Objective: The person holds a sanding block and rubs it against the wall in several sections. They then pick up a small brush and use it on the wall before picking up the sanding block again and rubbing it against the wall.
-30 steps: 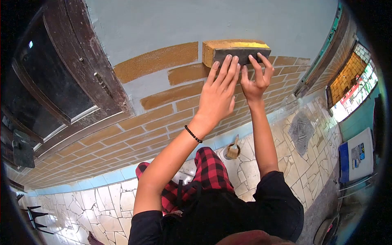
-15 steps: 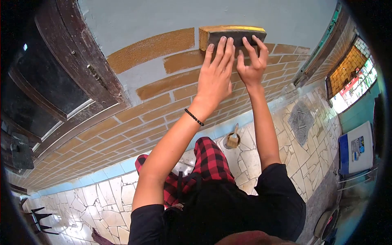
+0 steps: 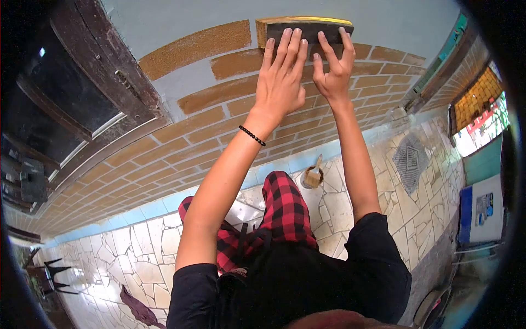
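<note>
A brick-shaped block [image 3: 311, 34] with a dark back and ochre-yellow edges, resembling a sponge stamp, lies against the grey upper wall. My left hand [image 3: 280, 82] presses on its back near the left half, fingers stretched out. Beside it my right hand [image 3: 335, 77] pushes on the right half with fingers spread, the thumb below the block's lower edge. Ochre brick shapes [image 3: 197, 49] cover the wall below and to the left, separated by grey lines. What lies under the block is hidden.
A paint container [image 3: 312, 178] with a brush [image 3: 314, 170] in it stands on the stone-tiled floor by the wall. A dark wooden door [image 3: 104, 71] is at left. A grey mat [image 3: 411, 162] and a blue-and-white box [image 3: 482, 208] are to the right. A dark cloth [image 3: 138, 307] lies lower left.
The view has shifted slightly. Both hands stay on the block with fingers stretched out, and the block remains against the wall in the same place beside the upper ochre brick.
</note>
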A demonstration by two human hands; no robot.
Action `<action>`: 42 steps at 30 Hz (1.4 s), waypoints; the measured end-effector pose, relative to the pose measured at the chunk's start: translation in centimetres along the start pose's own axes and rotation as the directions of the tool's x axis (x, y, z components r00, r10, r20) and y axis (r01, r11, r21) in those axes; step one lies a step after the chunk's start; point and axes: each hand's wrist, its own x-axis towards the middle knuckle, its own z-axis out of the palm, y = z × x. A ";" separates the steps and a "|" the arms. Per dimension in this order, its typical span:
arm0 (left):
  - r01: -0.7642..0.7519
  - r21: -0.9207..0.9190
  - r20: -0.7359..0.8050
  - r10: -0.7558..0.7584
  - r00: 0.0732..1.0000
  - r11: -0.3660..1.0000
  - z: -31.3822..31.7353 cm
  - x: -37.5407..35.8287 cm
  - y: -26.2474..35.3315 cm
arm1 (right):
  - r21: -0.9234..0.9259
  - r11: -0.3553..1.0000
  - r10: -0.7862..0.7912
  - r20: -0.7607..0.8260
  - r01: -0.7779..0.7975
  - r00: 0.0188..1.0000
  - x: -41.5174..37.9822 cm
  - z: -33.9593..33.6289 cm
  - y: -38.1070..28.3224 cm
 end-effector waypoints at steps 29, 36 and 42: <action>-0.607 0.259 0.489 0.440 0.753 0.751 -4.1 7.0 -4.5 | -0.048 0.993 0.114 0.196 -0.107 0.974 -1.5 0.2 2.0; -0.744 0.270 0.541 0.543 0.642 0.612 -4.2 9.9 -4.2 | 0.102 0.985 0.110 0.266 -0.141 0.958 -0.9 -1.7 2.7; -0.818 0.328 0.565 0.596 0.570 0.472 -2.9 12.1 -3.2 | 0.243 0.955 0.102 0.279 -0.173 0.955 -0.8 -2.6 4.5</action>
